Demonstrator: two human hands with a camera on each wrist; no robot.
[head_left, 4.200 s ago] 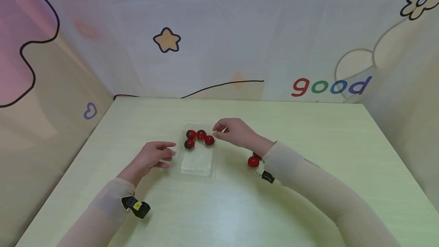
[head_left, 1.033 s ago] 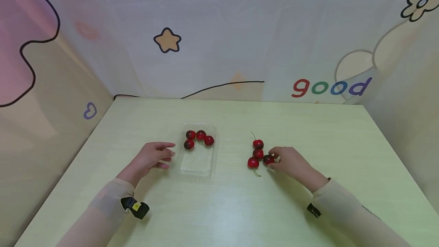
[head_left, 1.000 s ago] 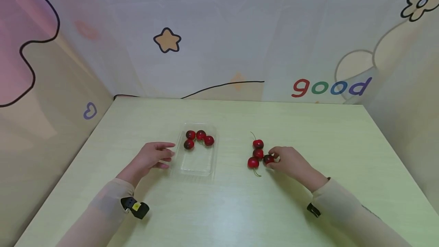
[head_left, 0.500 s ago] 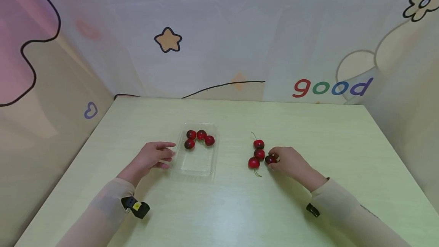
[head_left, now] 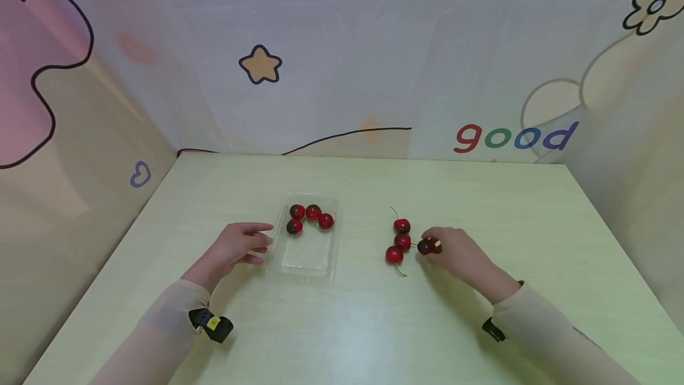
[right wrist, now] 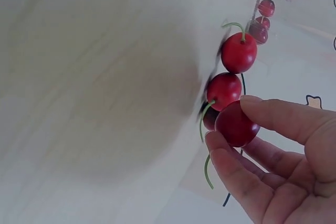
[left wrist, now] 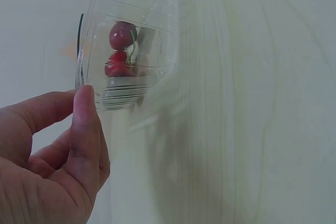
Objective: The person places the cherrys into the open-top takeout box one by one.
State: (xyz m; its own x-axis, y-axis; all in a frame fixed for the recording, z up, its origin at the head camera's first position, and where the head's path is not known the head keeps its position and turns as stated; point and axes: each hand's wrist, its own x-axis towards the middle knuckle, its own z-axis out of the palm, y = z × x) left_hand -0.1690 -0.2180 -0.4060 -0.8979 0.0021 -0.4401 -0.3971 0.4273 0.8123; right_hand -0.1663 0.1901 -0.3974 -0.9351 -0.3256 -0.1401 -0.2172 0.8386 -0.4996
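Observation:
My right hand (head_left: 461, 255) pinches a dark red cherry (head_left: 426, 246) between thumb and fingertips, just right of three other cherries (head_left: 394, 255) on the table. The right wrist view shows the held cherry (right wrist: 239, 124) close up, with green-stemmed cherries behind it. On the left stands a clear plastic box (head_left: 304, 257), holding several red cherries (head_left: 294, 227) grouped toward its far end. My left hand (head_left: 235, 246) rests at the box's left edge with its fingers extended. Its fingertips (left wrist: 84, 98) meet the rim in the left wrist view.
The pale wooden table (head_left: 347, 331) meets a printed fabric backdrop (head_left: 342, 64) at its far edge. Fabric walls also rise on the left and right. A bare stretch of table lies between the box and the loose cherries.
Earlier my right hand was at the box's right side. It has since come to the loose cherries, taken hold of one and drawn it slightly right. The left hand stays in place.

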